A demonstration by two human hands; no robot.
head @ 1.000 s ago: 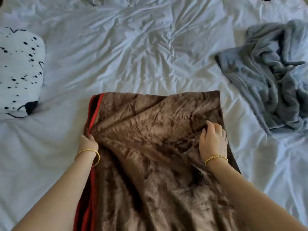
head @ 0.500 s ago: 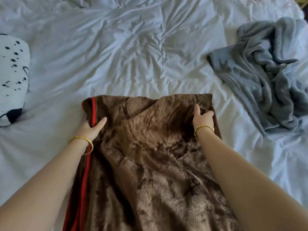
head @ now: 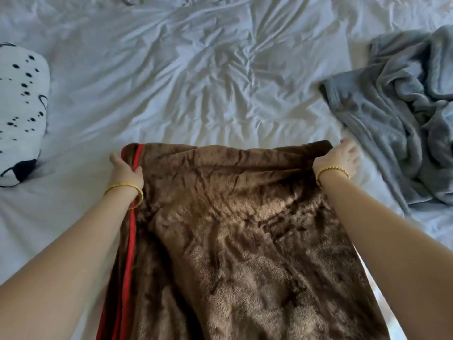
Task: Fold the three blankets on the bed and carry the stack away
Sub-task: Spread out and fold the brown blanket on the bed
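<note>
A brown fleece blanket [head: 235, 229] with a red edge along its left side lies folded lengthwise on the white bed sheet [head: 196, 82], running from the bed's middle toward me. My left hand [head: 125, 170] grips its far left corner at the red edge, thumb over the fabric. My right hand [head: 340, 159] holds the far right corner, fingers spread and blurred over the edge. A grey blanket [head: 397, 111] lies crumpled at the right. A third blanket is not in view.
A white pillow with black spots [head: 20, 106] lies at the left edge of the bed. The sheet is wrinkled across the whole far half.
Both hands have moved outward from the blanket's top surface to its far corners. The far edge is now pulled wider and straighter.
</note>
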